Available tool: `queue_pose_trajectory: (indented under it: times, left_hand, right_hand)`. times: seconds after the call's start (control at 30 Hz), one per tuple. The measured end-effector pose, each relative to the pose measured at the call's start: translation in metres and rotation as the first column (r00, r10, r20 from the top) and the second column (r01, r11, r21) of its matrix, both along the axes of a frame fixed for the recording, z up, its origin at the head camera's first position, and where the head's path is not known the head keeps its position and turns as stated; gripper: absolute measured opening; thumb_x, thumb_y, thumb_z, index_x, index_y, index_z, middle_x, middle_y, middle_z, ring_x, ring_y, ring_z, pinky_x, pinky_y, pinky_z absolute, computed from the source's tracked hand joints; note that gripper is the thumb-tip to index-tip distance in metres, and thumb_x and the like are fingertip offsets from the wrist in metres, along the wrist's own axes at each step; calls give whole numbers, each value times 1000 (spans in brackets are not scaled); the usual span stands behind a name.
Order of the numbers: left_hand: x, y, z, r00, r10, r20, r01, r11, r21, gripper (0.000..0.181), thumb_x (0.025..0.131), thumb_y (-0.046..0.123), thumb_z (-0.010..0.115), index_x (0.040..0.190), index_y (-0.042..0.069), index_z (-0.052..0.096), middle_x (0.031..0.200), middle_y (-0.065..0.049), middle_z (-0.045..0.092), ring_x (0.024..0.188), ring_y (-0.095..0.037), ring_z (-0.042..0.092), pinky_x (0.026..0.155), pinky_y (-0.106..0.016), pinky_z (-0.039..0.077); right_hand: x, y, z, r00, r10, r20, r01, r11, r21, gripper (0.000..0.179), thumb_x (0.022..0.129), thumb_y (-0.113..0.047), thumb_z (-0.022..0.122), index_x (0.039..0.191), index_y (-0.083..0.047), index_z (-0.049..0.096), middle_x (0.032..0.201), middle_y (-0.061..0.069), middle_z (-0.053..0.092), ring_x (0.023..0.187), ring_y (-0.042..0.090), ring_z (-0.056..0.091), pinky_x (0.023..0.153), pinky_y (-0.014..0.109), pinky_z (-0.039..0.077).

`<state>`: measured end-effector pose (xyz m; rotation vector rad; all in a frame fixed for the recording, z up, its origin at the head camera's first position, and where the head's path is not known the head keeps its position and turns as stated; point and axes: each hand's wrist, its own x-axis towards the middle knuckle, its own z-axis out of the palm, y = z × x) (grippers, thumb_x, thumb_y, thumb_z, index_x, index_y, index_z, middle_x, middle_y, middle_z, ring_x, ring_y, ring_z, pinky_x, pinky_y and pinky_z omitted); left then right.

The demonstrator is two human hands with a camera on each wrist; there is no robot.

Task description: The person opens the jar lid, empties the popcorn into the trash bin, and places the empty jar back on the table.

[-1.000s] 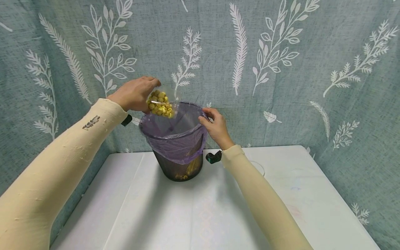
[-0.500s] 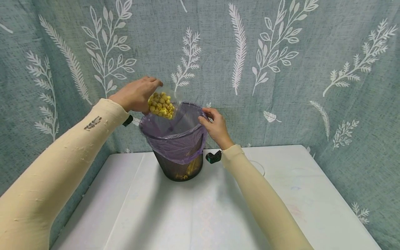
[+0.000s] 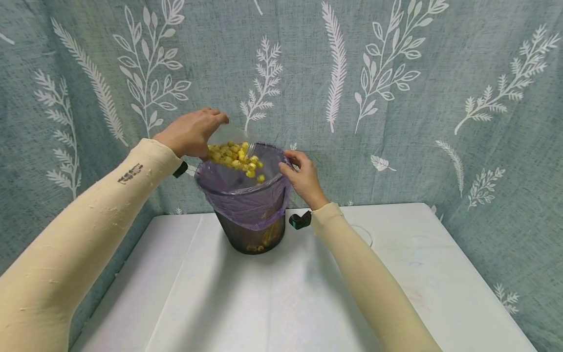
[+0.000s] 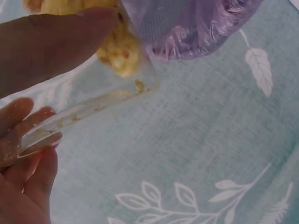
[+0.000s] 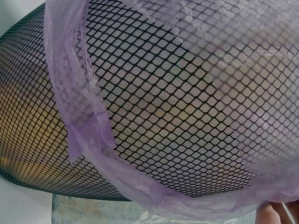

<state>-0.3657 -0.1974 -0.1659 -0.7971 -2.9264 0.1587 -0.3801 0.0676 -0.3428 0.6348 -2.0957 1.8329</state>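
Note:
My left hand (image 3: 193,133) grips a clear plastic container (image 3: 229,132) from its left side and holds it tilted over the bin's mouth. Yellow popcorn (image 3: 228,155) slides along its lower side, and a few pieces drop from its mouth. In the left wrist view, thumb and fingers (image 4: 39,175) hold the container's clear wall (image 4: 77,112) from opposite sides. The black mesh bin (image 3: 252,239) stands upright, lined with a purple plastic bag (image 3: 246,210) folded over its rim. My right hand (image 3: 307,180) pinches the bag and rim at the right.
Under the bin is a white table (image 3: 246,303). A grey-green curtain (image 3: 303,88) with white leaf prints hangs close behind and on both sides. Yellowish contents show through the mesh wall (image 5: 28,121) low in the bin.
The container has tipped further down to the right. Popcorn that lay heaped inside now spreads toward its mouth and falls into the bin. My right hand and the bin have stayed put.

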Motion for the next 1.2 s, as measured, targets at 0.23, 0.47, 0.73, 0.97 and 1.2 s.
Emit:
queue_pose_trajectory:
  times: [0.23, 0.47, 0.73, 0.97, 1.2]
  left_hand:
    - [-1, 0, 0, 1000, -5, -3, 5, 1000, 1, 95, 67, -6, 90, 150, -5, 46, 151, -27, 48, 137, -48, 45, 99, -64, 49]
    - [-1, 4, 2, 1000, 4, 6, -4, 1000, -14, 98, 66, -10, 88, 153, -4, 43, 155, -27, 44, 141, -48, 41, 97, -64, 51]
    - [1, 7, 2, 1000, 3, -1, -3, 1000, -11, 95, 67, -14, 84, 152, -3, 44, 154, -27, 44, 142, -47, 41, 97, -63, 51]
    - [2, 8, 2, 1000, -7, -21, 7, 1000, -29, 89, 68, -15, 84, 149, -4, 47, 152, -27, 47, 141, -47, 41, 95, -64, 51]
    - [3, 11, 3, 999, -14, -35, 12, 999, -39, 89, 66, -16, 81, 148, -4, 49, 152, -26, 47, 141, -47, 42, 94, -63, 52]
  right_hand:
    - [1, 0, 0, 1000, -2, -4, 2, 1000, 4, 46, 105, -13, 65, 146, 5, 54, 147, 17, 54, 138, 31, 53, 114, 36, 45]
    - [1, 0, 0, 1000, 2, 1, -2, 1000, 3, 46, 106, -14, 65, 147, 5, 54, 148, 17, 54, 139, 31, 52, 114, 34, 45]
    - [1, 0, 0, 1000, 6, 6, -6, 1000, -11, 46, 105, -13, 66, 147, 5, 54, 149, 17, 53, 139, 32, 52, 114, 35, 45]
    - [1, -1, 1, 1000, -4, 4, 4, 1000, -3, 46, 105, -13, 65, 146, 5, 54, 150, 18, 52, 139, 33, 52, 114, 36, 45]
    - [0, -1, 0, 1000, -13, 0, 13, 1000, 4, 46, 106, -14, 65, 146, 5, 55, 150, 17, 53, 139, 32, 52, 114, 35, 45]
